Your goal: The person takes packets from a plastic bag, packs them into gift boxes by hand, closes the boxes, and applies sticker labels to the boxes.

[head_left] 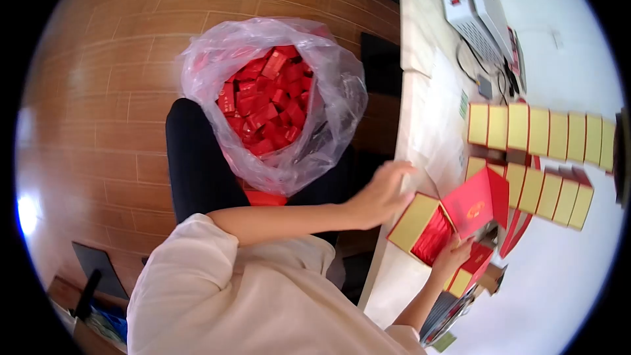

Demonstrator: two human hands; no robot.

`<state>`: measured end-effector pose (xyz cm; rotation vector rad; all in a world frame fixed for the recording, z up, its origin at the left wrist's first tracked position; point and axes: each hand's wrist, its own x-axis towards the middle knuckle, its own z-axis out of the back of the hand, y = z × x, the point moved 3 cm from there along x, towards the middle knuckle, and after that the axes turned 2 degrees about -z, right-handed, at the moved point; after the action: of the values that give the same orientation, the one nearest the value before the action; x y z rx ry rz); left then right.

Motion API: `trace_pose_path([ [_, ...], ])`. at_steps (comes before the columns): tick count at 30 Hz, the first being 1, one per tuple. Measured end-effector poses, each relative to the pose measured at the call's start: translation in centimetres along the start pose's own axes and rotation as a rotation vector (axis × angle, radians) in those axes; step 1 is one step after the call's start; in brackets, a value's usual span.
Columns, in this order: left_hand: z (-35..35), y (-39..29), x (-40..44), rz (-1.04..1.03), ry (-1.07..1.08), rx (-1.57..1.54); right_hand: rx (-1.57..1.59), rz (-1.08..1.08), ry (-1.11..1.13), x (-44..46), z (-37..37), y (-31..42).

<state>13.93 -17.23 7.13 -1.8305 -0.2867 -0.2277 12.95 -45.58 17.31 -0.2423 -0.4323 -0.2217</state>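
An open gift box (412, 223) with gold sides and a raised red lid lies near the table's edge. Inside it sit red wrapped packets (434, 235). My left hand (381, 196) is beside the box's near corner, fingers stretched out and apart from the thumb, with nothing visible in it. At the box's opposite side, my right hand (452, 256) grips the edge by the packets; part of its fingers is hidden. Between my legs stands a clear plastic bag (335, 92), its mouth spread wide, filled with many small red packets (269, 98).
Two rows of gold-and-red boxes (539, 130) stand along the wall side of the table (420, 105). Another red-and-gold box (470, 269) sits beside my right hand. A white machine (476, 13) with cables (483, 69) is at the table's far end.
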Motion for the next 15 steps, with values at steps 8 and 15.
trace_pose_path([
  [8,26.2,6.9,-2.6,0.159,-0.856,0.129,0.921,0.631,0.351,-3.7,-1.1,34.7],
  [15,36.6,10.3,-8.3,0.384,-1.12,-0.014,0.365,1.521,0.589,-16.8,-22.0,55.6],
])
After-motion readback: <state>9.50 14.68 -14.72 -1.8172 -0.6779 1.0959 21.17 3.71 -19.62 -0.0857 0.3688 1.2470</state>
